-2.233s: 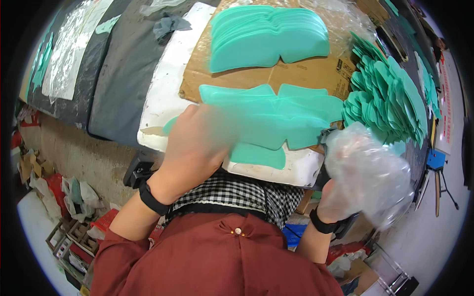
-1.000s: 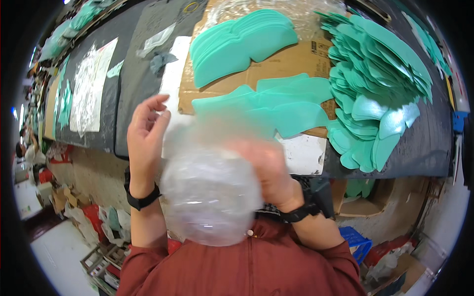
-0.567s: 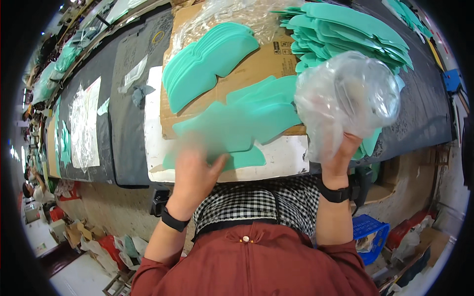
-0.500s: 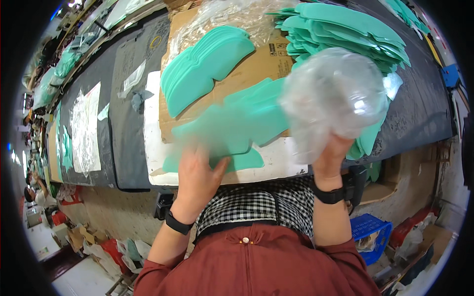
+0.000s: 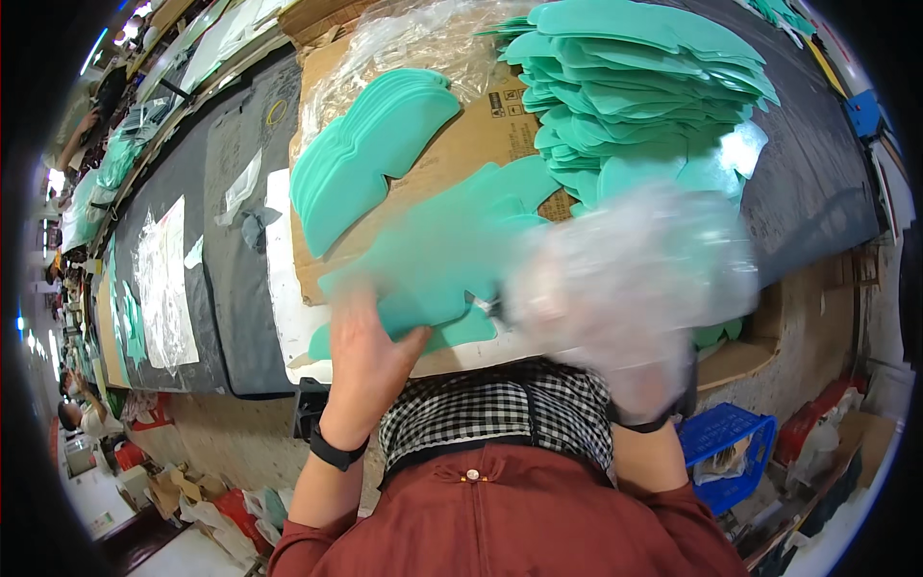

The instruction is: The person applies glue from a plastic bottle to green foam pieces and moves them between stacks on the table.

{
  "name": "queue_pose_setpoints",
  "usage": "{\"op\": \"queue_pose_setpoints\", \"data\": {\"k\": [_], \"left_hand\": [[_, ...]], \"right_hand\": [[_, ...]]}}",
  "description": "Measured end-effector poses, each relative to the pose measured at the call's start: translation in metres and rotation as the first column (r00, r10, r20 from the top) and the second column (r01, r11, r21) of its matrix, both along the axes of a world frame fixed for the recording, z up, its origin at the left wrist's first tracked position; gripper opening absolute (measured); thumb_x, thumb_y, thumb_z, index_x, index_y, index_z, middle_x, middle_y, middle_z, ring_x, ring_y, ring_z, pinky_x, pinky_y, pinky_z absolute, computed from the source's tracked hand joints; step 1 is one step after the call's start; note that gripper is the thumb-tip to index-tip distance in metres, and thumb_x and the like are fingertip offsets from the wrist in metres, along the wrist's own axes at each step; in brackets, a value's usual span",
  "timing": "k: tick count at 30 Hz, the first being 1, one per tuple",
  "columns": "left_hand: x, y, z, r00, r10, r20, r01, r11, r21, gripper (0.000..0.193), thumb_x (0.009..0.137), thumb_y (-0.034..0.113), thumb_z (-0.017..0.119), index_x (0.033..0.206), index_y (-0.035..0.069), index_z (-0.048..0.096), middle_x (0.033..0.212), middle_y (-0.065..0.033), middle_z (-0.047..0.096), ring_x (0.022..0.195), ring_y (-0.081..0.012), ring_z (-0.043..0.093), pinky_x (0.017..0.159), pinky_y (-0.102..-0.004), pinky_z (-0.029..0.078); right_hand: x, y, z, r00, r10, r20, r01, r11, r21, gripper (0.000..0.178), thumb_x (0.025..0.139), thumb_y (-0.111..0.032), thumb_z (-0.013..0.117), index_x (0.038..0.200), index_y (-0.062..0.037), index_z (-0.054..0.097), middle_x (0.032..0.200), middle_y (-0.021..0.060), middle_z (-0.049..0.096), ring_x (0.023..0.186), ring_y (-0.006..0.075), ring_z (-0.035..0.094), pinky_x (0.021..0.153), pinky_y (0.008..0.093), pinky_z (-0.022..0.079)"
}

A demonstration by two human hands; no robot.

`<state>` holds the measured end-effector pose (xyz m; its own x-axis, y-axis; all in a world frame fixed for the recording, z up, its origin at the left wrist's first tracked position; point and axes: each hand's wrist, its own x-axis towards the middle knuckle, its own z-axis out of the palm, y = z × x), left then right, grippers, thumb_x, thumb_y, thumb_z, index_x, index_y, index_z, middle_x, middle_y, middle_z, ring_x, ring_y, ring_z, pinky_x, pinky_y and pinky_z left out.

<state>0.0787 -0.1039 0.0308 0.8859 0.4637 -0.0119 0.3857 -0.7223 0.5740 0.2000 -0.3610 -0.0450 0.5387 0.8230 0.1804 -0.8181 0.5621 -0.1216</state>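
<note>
Green sheets (image 5: pixel 452 240) overlap in front of you, partly on the brown cardboard (image 5: pixel 442 144) and partly on the white board (image 5: pixel 293 332) below it. Your left hand (image 5: pixel 370 356) reaches over their near left side, with the thumb standing clear of the fingers. Your fingertips blur into the green there, so I cannot tell how firmly they press.

Your right hand (image 5: pixel 639 375) is at the near side of a crumpled clear plastic bag (image 5: pixel 663 260), which covers most of it. You have that bag just right of the sheets, and it is blurred too; I cannot tell whether those fingers are apart or clamped on the plastic. A small dark and pale object (image 5: pixel 488 305) shows between the sheets and the bag, too small to identify.

Farther from you, 1 neat green stack (image 5: pixel 361 159) sits at an angle on the cardboard, near crinkled clear film (image 5: pixel 413 43). To its right rises a taller, looser green pile (image 5: pixel 644 87). You wear 2 dark wristbands (image 5: pixel 336 452), and a blue crate (image 5: pixel 726 452) stands below the table (image 5: pixel 817 221) at your right.
</note>
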Motion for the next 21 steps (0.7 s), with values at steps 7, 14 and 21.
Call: {"op": "queue_pose_setpoints", "data": {"k": [7, 14, 21], "left_hand": [[-0.011, 0.015, 0.032, 0.986, 0.153, 0.07, -0.068, 0.742, -0.667, 0.029, 0.09, -0.005, 0.066, 0.116, 0.003, 0.055, 0.104, -0.0001, 0.06, 0.097, -0.0081, 0.057, 0.086, -0.024, 0.046], [-0.023, 0.049, 0.035, 0.914, 0.383, 0.133, -0.172, 0.665, -0.727, 0.036, 0.091, -0.006, 0.063, 0.126, 0.0, 0.06, 0.107, -0.0039, 0.07, 0.095, -0.0089, 0.064, 0.087, -0.0229, 0.049], [-0.051, 0.061, -0.003, 0.936, 0.352, 0.008, -0.237, 0.647, -0.725, 0.032, 0.093, -0.003, 0.064, 0.124, -0.001, 0.065, 0.104, 0.0004, 0.069, 0.09, -0.0064, 0.062, 0.082, -0.0221, 0.047]], "right_hand": [[0.047, -0.019, 0.057, 0.625, -0.591, 0.51, 0.781, 0.467, -0.415, 0.062, 0.102, -0.04, 0.068, 0.147, -0.0001, 0.053, 0.144, 0.012, 0.061, 0.131, 0.0254, 0.06, 0.111, 0.0453, 0.047], [0.033, -0.001, 0.032, 0.591, -0.395, 0.704, 0.806, 0.247, -0.538, 0.055, 0.094, -0.023, 0.072, 0.145, -0.008, 0.057, 0.142, 0.0123, 0.062, 0.13, 0.0285, 0.059, 0.11, 0.0454, 0.047], [0.033, 0.106, 0.057, 0.15, 0.006, 0.989, 0.953, 0.264, -0.146, 0.057, 0.084, -0.005, 0.077, 0.138, -0.0025, 0.06, 0.134, 0.0151, 0.067, 0.117, 0.0295, 0.067, 0.101, 0.038, 0.052]]}}
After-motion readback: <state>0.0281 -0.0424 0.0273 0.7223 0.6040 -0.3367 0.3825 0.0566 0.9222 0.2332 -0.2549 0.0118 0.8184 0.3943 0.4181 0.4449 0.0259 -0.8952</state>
